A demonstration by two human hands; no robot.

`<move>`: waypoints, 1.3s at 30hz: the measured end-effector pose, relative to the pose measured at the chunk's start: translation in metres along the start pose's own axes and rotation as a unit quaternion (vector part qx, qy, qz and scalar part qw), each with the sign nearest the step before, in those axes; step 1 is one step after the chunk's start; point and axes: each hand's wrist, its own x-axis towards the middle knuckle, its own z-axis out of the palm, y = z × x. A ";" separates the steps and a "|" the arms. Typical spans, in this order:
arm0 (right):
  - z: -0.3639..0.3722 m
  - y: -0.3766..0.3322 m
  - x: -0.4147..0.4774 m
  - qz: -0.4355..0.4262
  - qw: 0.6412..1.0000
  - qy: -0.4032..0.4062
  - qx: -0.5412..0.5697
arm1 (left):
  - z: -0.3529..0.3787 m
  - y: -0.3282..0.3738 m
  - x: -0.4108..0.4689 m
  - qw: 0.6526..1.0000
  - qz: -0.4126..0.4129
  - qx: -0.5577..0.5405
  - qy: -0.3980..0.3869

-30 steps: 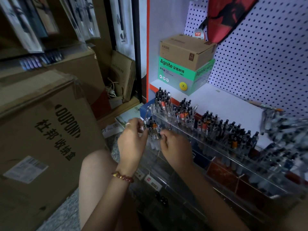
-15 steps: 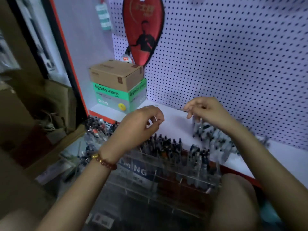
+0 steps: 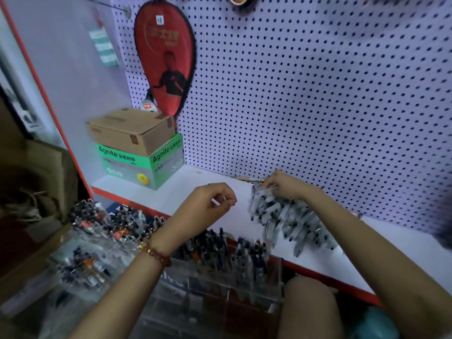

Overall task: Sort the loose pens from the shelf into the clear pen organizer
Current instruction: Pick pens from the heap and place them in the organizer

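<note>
Stationery shop, head cam: a white pegboard (image 3: 318,106) backs a white shelf (image 3: 159,196) w/ a red front edge. A red paddle case (image 3: 166,57) hangs top left, above a cardboard carton (image 3: 132,128) stacked on a green Agnite box (image 3: 141,165). Below the shelf edge the clear pen organizer (image 3: 220,297) stands in tiers, many compartments already packed w/ upright pens. The loose pens (image 3: 288,218) lie in a fanned heap on the shelf, right of centre, near the pegboard. The right hand (image 3: 283,185) sits on the heap's far end, fingers curled round a pen or two; blur hides how many. The left hand (image 3: 208,204), bead bracelet (image 3: 156,255) at the wrist, hovers between heap and organizer, loosely curled, nothing seen in it. Judgement: the pens are light, stiff, smooth plastic, prob. apt to roll & slip from a bundle. Best taken a few at a time, pinched mid-barrel, tips aligned, then dropped upright into a compartment w/ room. Clips may snag neighbours in the heap.
</note>
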 end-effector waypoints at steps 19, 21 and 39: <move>-0.013 -0.058 -0.066 -0.280 0.895 0.342 0.056 | 0.020 0.009 0.036 0.940 -0.187 -0.284 0.014; -0.010 -0.074 -0.080 -0.340 0.864 0.371 0.001 | 0.023 0.013 0.036 0.923 -0.176 -0.341 0.007; 0.000 -0.013 -0.010 -0.048 0.995 -0.066 -0.051 | 0.007 0.015 0.024 0.921 -0.198 -0.311 0.126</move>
